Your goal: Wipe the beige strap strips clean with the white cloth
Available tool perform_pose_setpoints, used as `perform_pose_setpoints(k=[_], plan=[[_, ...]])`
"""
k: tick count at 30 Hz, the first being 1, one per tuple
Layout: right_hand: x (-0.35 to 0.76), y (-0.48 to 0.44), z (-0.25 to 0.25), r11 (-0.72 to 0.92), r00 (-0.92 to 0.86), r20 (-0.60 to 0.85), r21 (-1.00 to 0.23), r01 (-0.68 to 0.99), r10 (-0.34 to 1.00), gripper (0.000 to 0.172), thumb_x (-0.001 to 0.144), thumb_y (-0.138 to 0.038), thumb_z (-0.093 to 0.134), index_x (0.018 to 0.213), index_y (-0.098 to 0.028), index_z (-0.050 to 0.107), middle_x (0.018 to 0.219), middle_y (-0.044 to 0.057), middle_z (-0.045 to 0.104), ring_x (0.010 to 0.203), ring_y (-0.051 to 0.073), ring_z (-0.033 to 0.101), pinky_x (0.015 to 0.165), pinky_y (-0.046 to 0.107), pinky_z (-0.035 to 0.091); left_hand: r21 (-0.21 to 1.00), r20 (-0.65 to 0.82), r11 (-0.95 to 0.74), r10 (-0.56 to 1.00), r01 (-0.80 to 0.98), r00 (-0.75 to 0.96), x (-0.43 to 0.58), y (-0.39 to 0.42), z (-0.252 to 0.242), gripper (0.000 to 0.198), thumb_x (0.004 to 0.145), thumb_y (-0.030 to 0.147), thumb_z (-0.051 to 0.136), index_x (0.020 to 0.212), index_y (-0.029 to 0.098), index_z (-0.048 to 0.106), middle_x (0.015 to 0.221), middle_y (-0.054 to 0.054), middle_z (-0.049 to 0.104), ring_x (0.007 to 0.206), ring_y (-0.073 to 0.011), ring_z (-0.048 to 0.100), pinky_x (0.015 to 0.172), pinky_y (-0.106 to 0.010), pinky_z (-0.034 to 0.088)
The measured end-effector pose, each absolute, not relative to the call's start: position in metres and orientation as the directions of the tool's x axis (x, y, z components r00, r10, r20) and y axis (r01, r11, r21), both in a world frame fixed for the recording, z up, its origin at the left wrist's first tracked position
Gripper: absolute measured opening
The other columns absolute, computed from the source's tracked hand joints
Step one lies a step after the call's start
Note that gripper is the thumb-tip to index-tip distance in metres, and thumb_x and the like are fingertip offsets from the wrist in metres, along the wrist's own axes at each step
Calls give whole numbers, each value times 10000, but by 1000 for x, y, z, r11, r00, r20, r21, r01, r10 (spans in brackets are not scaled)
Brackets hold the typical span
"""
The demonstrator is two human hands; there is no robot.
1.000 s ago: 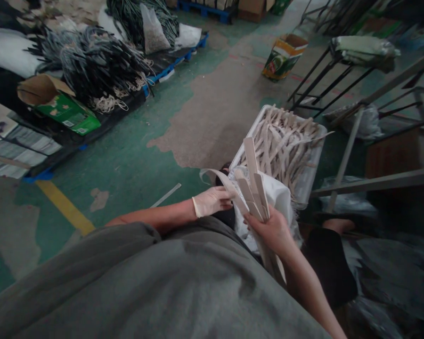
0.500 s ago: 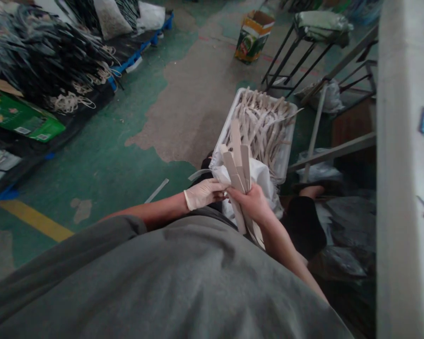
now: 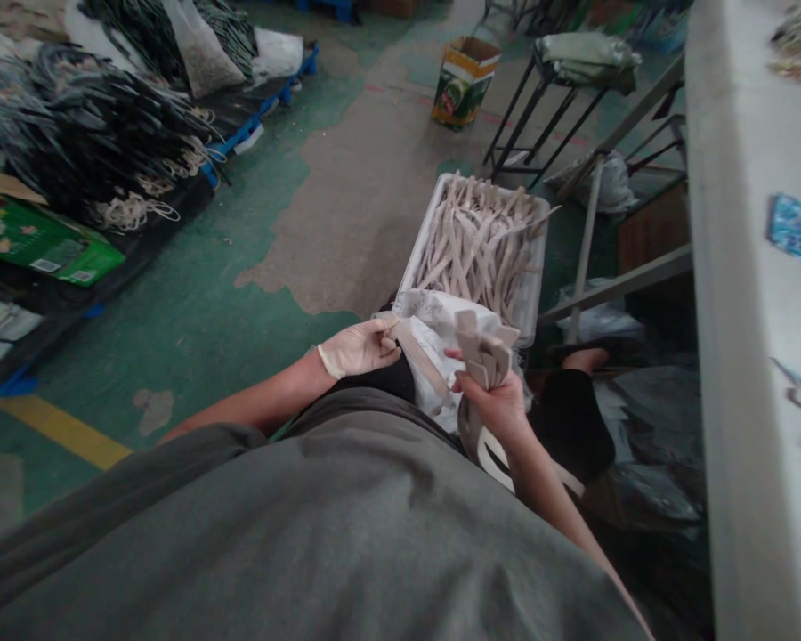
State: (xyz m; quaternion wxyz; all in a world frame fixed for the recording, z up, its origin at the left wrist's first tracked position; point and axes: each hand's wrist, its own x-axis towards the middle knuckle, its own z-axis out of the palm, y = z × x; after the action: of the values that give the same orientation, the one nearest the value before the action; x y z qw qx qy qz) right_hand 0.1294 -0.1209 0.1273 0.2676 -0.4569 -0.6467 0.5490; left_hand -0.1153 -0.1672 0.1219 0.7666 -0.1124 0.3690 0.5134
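Observation:
My left hand (image 3: 360, 347), in a pale glove, is closed with its fingertips pinching one end of a flat beige strip (image 3: 422, 358). The strip slants down toward my other hand. My bare right hand (image 3: 500, 405) is wrapped round a bundle of similar beige strips (image 3: 481, 349), whose ends stick up above the fist. Strip lengths also hang below that hand, partly hidden by the wrist. Under both hands lies a white plastic bag or sheet (image 3: 433, 307) on my lap. Just beyond it stands a white crate (image 3: 407, 267) filled with tangled beige strips (image 3: 473, 231).
At right runs a long pale table (image 3: 734, 356) with a blue packet (image 3: 794, 227) on it. Its metal frame (image 3: 620, 283) stands near the crate. Farther off are a cardboard box (image 3: 465, 82) and a stool (image 3: 527, 116). Dark bundled cords (image 3: 100, 125) lie on a pallet at left.
My left hand has moved left, away from my right hand, drawing one strip out between them. My right hand has shifted slightly right and down, and its bundle is now tilted.

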Motion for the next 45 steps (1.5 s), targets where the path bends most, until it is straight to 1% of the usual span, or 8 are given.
perform_pose_setpoints(k=[3, 10, 26, 32, 36, 39, 42, 45], plan=[[129, -116, 124, -45, -358, -156, -953, 298, 921, 268, 767, -372, 676, 974, -225, 764, 1078, 73, 777, 594, 156, 635, 629, 331, 556, 178, -664, 469, 706, -865, 246, -117, -169, 125, 159, 991, 153, 518, 873, 119, 619, 683, 7, 606, 514, -65, 551, 693, -265, 572], [135, -140, 145, 191, -480, -1, -917, 350, 877, 252, 702, -434, 745, 888, -267, 770, 956, 89, 785, 965, 323, 706, 873, 447, 555, 196, -663, 530, 692, -825, 287, -109, -167, 103, 126, 962, 158, 565, 873, 112, 640, 699, -22, 624, 571, -100, 594, 695, -270, 575], [125, -122, 137, 241, -447, 34, -878, 414, 894, 183, 735, -370, 710, 887, -271, 732, 866, 54, 751, 883, 277, 704, 807, 388, 543, 145, -564, 661, 667, -736, 487, -57, -180, 117, 81, 876, 99, 681, 954, 118, 693, 744, -19, 664, 606, -92, 615, 777, -279, 562], [132, -126, 145, 37, -406, -63, -971, 235, 912, 184, 753, -425, 714, 770, -242, 705, 782, 43, 733, 762, 242, 680, 748, 376, 542, 135, -461, 797, 577, -589, 674, -72, -180, 100, 338, 891, 367, 678, 1081, 87, 685, 943, -134, 728, 838, -219, 713, 889, -392, 562], [147, -129, 160, -49, -426, -83, -995, 91, 901, 210, 757, -433, 719, 742, -236, 647, 741, 35, 676, 642, 191, 589, 603, 326, 501, 91, -708, 611, 594, -786, 381, -104, -168, 62, 471, 940, 500, 588, 1113, 65, 642, 956, -171, 730, 857, -242, 728, 784, -350, 582], [162, -132, 164, -86, -480, -77, -996, 2, 874, 286, 740, -480, 752, 729, -241, 596, 719, 35, 650, 620, 189, 567, 563, 318, 479, 215, -854, 298, 519, -930, -32, -136, -154, 43, 386, 984, 420, 538, 1079, 55, 620, 824, -139, 708, 705, -205, 707, 673, -301, 577], [168, -135, 161, -148, -543, -137, -989, 23, 828, 346, 721, -533, 760, 707, -238, 580, 695, 37, 635, 605, 195, 561, 556, 324, 474, 386, -821, 92, 489, -918, -296, -155, -137, 45, 213, 993, 289, 536, 1066, 105, 615, 678, -34, 647, 558, -124, 635, 612, -220, 539], [163, -133, 153, -261, -482, -245, -965, 36, 841, 333, 709, -528, 759, 758, -226, 628, 732, 37, 650, 583, 183, 544, 539, 316, 455, 486, -732, 62, 574, -872, -367, -147, -122, 61, 166, 950, 195, 596, 1114, 179, 617, 633, 36, 608, 488, -72, 568, 578, -170, 491]])
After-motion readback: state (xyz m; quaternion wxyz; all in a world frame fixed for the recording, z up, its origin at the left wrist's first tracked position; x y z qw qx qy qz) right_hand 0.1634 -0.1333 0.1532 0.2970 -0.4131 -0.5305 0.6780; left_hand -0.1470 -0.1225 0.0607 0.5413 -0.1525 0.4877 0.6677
